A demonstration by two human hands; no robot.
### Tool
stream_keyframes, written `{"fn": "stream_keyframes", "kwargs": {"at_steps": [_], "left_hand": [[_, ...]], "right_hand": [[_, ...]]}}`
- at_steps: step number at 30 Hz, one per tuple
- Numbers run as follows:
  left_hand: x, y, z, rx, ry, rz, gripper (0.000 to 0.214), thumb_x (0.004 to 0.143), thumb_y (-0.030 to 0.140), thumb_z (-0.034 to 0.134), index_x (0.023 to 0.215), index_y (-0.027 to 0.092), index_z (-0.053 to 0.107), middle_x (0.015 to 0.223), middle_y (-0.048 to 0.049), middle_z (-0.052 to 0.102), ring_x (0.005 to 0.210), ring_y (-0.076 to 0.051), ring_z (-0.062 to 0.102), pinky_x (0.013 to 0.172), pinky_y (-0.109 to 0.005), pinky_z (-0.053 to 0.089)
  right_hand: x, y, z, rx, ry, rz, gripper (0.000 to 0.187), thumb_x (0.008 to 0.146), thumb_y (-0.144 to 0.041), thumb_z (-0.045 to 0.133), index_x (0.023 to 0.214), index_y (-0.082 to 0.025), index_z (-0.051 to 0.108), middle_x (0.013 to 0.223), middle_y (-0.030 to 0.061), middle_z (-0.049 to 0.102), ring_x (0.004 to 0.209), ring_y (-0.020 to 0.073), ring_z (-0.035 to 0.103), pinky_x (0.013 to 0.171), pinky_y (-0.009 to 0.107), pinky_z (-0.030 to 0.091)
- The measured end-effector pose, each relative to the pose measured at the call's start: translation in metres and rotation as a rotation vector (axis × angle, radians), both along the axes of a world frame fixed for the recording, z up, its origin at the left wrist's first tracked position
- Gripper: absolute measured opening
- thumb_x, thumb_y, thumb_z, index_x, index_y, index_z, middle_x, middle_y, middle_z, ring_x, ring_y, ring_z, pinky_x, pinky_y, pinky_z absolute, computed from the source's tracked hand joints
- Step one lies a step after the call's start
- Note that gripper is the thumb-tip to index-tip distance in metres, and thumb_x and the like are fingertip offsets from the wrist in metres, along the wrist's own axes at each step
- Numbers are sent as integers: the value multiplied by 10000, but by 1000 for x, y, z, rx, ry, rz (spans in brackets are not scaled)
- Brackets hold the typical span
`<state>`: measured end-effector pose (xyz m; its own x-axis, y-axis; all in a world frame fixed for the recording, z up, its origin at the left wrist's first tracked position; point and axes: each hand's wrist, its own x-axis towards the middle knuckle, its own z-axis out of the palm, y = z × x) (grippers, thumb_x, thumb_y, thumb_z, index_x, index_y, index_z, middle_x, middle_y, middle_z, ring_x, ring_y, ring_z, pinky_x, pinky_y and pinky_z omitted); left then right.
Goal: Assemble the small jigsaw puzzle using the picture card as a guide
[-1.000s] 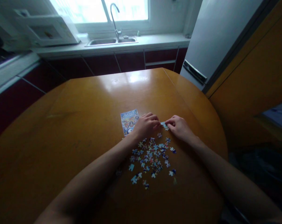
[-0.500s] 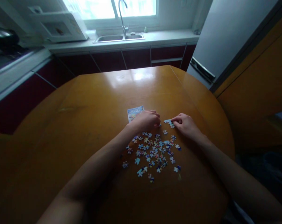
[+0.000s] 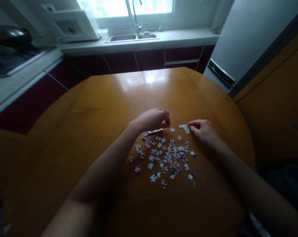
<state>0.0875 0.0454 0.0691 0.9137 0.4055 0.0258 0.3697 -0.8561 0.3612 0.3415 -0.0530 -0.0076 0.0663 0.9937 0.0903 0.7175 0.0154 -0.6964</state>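
My left hand (image 3: 156,118) hovers over a picture card (image 3: 153,132), hiding most of it. Its fingers are curled inward in a pinch, and whatever may be between them is hidden. Just right of those fingertips lies a single puzzle piece (image 3: 173,130). My right hand (image 3: 202,129) rests on the table, thumb and forefinger pinched at the edge of a small cluster of joined light-blue puzzle pieces (image 3: 184,127). Nearer to me, between my forearms, many loose puzzle pieces (image 3: 170,156) are spread in a pile.
The pieces lie on a large wooden table (image 3: 109,98) with rounded ends. Beyond it is a counter with a sink (image 3: 124,38), a faucet (image 3: 137,23) and a white microwave (image 3: 73,26). A dark pan (image 3: 14,34) sits far left; a fridge (image 3: 252,42) stands at right.
My left hand has lifted slightly away from the single piece, which now shows fully, and covers more of the card. My right hand stays at the joined pieces. The view has shifted slightly.
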Motion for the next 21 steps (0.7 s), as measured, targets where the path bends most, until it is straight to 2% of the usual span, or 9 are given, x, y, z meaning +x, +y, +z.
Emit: {"fn": "stream_keyframes", "kwargs": {"at_steps": [5,8,12,16,18,21], "left_hand": [[-4,2,6,20,24,25,130,873,189,646,868,214,773,920,-23,742,776,-126,641,748,-250,451],[-6,3,8,22,30,30,134,867,189,647,878,217,778,924,-23,743,785,-129,643,758,-255,452],[-7,2,10,24,19,44,142,862,183,644,874,217,781,926,-25,747,796,-134,643,756,-255,453],[-7,2,10,44,2,40,153,869,188,632,866,218,782,922,-23,748,792,-132,639,753,-253,455],[-7,2,9,48,6,35,156,870,186,631,860,218,783,916,-22,747,781,-130,636,745,-254,453],[-7,2,8,46,7,32,154,866,173,634,858,215,782,921,-22,746,777,-129,632,743,-256,447]], "right_hand": [[-4,-1,0,64,-12,-23,191,834,-224,651,963,-163,778,906,86,766,779,210,688,729,337,521],[-20,-12,8,151,3,50,163,868,-228,639,962,-175,761,890,73,723,747,187,638,703,328,503],[-61,-45,22,203,52,339,128,923,-227,612,926,-206,738,927,70,671,887,198,610,794,344,493],[-104,-81,23,198,-68,749,115,926,-238,613,975,-213,714,956,65,643,886,198,557,792,348,469],[-118,-93,18,206,-161,848,121,944,-263,589,953,-204,695,994,74,634,917,208,536,816,357,465],[-130,-100,11,185,-264,901,143,963,-287,566,920,-189,660,1019,81,622,952,216,518,856,364,463]]}}
